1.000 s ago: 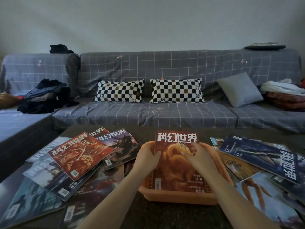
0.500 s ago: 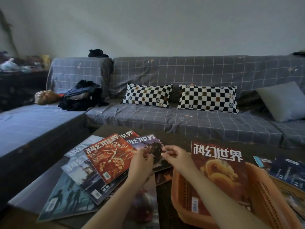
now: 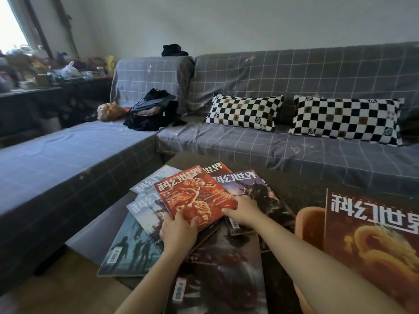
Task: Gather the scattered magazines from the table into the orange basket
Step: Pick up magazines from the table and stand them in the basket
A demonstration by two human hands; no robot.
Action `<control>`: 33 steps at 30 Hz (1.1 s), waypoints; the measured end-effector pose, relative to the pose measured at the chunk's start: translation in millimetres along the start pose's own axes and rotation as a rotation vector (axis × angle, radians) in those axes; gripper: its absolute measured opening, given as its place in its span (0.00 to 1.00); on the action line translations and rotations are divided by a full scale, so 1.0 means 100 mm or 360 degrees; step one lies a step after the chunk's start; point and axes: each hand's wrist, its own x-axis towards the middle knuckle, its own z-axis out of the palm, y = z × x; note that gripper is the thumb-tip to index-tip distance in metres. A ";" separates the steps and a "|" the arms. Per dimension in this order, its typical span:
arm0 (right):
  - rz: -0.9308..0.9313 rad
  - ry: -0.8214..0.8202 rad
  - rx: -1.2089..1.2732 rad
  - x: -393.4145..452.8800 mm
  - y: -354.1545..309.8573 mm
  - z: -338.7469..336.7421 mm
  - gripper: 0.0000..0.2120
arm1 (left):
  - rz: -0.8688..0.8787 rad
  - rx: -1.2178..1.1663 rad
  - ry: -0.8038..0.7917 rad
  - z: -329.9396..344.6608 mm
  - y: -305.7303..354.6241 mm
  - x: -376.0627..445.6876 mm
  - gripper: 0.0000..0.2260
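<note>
Both hands are pinching the red magazine (image 3: 195,197) atop the pile at ten o'clock from the orange basket (image 3: 309,225): left hand (image 3: 178,232) gripping its near edge, right hand (image 3: 243,210) its right corner. Light, floppy and glossy, it is probably best held by opposite edges.

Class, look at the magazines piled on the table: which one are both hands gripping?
The red magazine on top of the pile: the left hand holds its near edge, the right hand its right edge. The bluish and dark covers around it lie untouched.

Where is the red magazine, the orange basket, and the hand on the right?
red magazine (image 3: 192,196), head view, middle of its cover
orange basket (image 3: 309,225), head view, its left wall
right hand (image 3: 243,210), head view, back of the hand
</note>
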 end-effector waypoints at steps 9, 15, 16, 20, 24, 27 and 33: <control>0.0252 0.0210 0.0087 0.16 0.01 0.01 0.24 | -0.0393 -0.1053 0.0165 -0.07 -0.02 0.16 0.16; 0.0366 -0.0008 0.0441 -0.05 0.03 -0.12 0.21 | -0.0324 -0.1351 -0.0194 -0.13 -0.09 0.00 0.10; 0.0363 -0.0005 0.0479 -0.11 0.03 -0.14 0.23 | -0.0318 -0.1436 -0.0214 -0.14 -0.11 -0.05 0.10; 0.0446 -0.0051 0.0929 -0.43 0.08 -0.25 0.20 | -0.0230 -0.1599 -0.0255 -0.20 -0.16 -0.31 0.09; 0.0362 -0.0030 0.1470 -0.83 0.11 -0.44 0.17 | -0.0087 -0.1752 -0.0341 -0.39 -0.06 -0.57 0.05; 0.0202 0.0004 0.1606 -1.16 0.15 -0.65 0.12 | 0.0061 -0.1754 -0.0490 -0.52 0.12 -0.79 0.05; 0.0053 0.0295 0.1668 -1.78 0.52 -1.04 0.10 | 0.0302 -0.1706 -0.0688 -0.47 0.58 -1.25 0.07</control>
